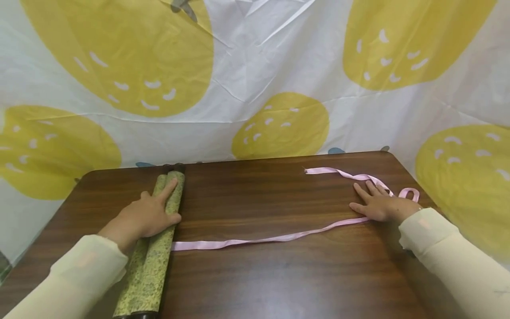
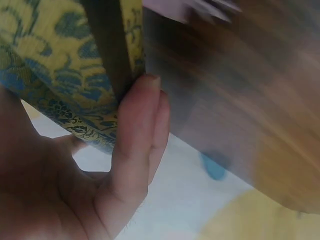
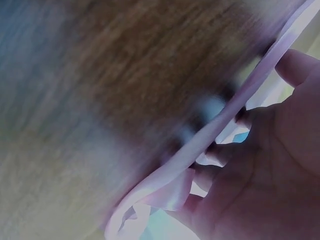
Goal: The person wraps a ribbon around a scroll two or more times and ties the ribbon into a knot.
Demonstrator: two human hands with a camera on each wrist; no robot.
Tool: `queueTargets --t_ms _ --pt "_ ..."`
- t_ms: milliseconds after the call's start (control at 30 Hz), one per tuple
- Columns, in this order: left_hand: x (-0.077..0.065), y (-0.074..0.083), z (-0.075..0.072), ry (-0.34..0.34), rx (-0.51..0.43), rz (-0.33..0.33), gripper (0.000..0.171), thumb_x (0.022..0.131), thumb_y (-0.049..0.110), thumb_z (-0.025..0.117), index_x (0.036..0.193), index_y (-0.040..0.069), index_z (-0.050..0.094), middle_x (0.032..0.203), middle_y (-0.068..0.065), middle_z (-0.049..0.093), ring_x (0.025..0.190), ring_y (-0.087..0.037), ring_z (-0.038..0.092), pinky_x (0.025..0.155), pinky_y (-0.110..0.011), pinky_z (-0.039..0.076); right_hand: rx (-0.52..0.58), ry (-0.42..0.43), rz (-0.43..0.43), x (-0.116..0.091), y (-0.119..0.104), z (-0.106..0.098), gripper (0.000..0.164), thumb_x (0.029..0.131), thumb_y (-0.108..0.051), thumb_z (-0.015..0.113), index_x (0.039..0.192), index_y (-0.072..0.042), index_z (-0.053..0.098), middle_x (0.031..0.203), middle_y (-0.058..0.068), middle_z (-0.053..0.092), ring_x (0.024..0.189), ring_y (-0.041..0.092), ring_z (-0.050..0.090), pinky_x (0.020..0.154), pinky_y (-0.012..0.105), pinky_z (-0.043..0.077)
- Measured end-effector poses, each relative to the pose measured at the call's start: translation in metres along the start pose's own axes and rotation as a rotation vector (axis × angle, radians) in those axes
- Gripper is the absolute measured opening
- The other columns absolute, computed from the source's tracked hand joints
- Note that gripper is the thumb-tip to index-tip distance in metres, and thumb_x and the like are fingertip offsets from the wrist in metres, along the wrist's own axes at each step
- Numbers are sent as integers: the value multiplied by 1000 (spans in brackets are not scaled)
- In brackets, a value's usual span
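A scroll in yellow-green patterned cloth lies rolled as two parallel rolls (image 1: 153,270), dark knobs at its ends, on the left of the table. My left hand (image 1: 145,217) rests across it, index finger straight along the right roll and thumb out to the right. In the left wrist view, fingers (image 2: 135,135) touch the patterned cloth (image 2: 65,65) beside a dark band. A pink ribbon (image 1: 255,240) runs from the scroll's right side to my right hand (image 1: 380,207), which lies spread over it. The right wrist view shows the ribbon (image 3: 200,142) crossing before the spread fingers.
The brown wooden table (image 1: 271,274) has rounded back corners. Beyond the right hand, the ribbon's loose end (image 1: 318,170) curls back toward the far edge, and a loop (image 1: 414,192) stands near the right edge. A white curtain (image 1: 275,57) with yellow fruit shapes hangs behind.
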State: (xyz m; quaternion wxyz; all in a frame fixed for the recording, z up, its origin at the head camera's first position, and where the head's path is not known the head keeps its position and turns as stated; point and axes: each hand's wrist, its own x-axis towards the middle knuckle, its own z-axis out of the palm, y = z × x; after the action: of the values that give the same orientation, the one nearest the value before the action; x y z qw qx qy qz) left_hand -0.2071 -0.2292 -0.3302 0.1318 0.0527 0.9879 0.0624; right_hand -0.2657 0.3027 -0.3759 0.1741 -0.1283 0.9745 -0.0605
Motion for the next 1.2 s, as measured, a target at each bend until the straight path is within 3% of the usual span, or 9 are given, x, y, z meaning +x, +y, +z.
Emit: queueTargets --t_ms 167,333,600,900,1200 --pt "6 35 2 55 -8 50 91 84 49 54 152 27 -3 130 -50 26 84 -56 54 53 -52 49 3 7 14 -2 2 -1 81 96 -53 35 146 5 13 144 43 4 127 59 -2 95 79 9" --pt "12 70 7 89 -22 97 91 81 46 55 152 31 0 130 -46 32 85 -52 56 59 -54 50 12 9 24 -4 4 -2 81 96 -54 35 147 5 13 145 43 4 126 60 -2 96 79 9" --pt "21 119 21 95 -23 131 90 80 50 56 151 37 2 135 -41 34 94 -52 54 60 -52 51 4 28 -4 -5 0 -1 79 97 -51 36 146 6 13 145 43 4 127 59 -1 95 79 13" --pt "30 161 37 51 -29 148 89 81 50 56 151 36 4 140 -38 31 91 -45 57 50 -41 48 5 23 2 -2 -1 0 77 97 -50 35 147 5 13 146 41 3 128 58 -1 98 76 11" --pt "34 176 50 42 -8 119 92 77 51 60 151 35 8 132 -36 39 80 -37 58 56 -42 50 6 24 7 0 -1 2 77 97 -50 34 147 4 12 147 40 2 128 58 -2 98 77 11"
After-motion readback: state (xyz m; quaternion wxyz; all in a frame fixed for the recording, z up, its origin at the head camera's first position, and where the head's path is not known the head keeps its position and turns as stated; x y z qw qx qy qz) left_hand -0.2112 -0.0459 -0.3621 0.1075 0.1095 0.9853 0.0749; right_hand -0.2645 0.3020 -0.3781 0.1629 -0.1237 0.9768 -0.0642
